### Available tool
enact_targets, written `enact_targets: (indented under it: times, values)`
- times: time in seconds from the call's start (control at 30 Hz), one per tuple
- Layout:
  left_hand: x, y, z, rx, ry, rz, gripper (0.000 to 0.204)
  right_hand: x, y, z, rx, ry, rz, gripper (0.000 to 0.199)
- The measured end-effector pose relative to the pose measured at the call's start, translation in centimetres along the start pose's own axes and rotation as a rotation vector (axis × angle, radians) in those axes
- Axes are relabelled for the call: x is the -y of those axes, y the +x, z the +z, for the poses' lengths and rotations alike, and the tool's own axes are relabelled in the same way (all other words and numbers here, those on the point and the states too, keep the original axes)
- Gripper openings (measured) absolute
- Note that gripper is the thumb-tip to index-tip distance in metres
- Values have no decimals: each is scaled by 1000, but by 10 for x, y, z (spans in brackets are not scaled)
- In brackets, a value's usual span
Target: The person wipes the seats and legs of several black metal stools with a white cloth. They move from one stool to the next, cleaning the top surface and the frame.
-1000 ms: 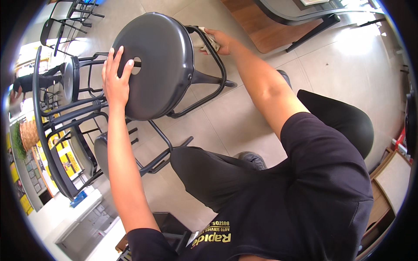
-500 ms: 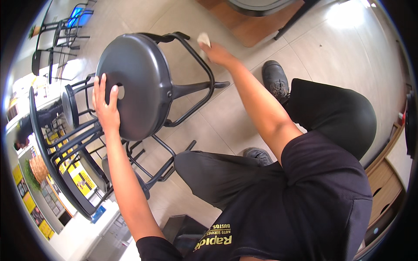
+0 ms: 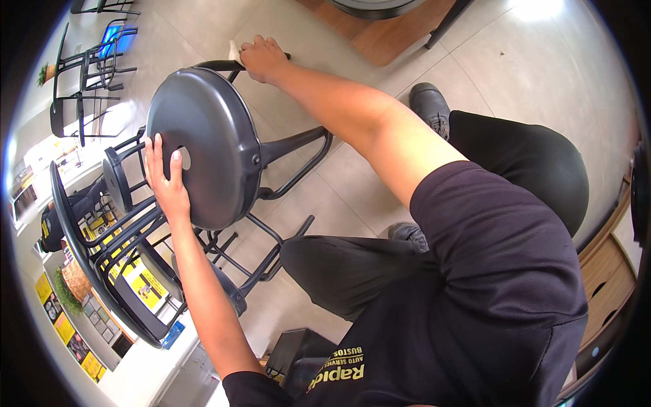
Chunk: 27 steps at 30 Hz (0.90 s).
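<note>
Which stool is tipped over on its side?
The dark grey stool the person holds is tipped: left hand on its round seat, right hand with a cloth on its leg. The stools behind stand upright.

Bright even daylight, white glare on floor tiles far right of the grey stool seat, soft shadows beneath it, strong fisheye bending, dark vignetted corners

It looked like a café or small shop with seating. Several matching black metal stools and chairs stood on a pale tiled floor. A white counter ran along the left, with yellow printed packages shelved beneath it. A wooden table base sat at the floor's far edge.
</note>
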<state>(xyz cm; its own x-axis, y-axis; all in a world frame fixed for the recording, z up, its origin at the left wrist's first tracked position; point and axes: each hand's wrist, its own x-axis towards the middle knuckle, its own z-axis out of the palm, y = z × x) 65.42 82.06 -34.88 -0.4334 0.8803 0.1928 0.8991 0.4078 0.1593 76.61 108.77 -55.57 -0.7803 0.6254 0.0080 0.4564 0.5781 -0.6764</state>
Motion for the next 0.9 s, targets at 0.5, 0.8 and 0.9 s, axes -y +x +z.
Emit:
enact_targets:
  times: [0.5, 0.8, 0.9]
  values:
    - [-5, 7, -1, 7, 45, 2, 54, -6, -35, -11, -378, 1043, 605, 43]
    - [-1, -4, -2, 3, 31, -23, 53, 23, -46, -27, 123, 903, 807, 34]
    - [-3, 0, -3, 2, -9, -28, 54, 25, -31, -11, 15, 978, 790, 30]
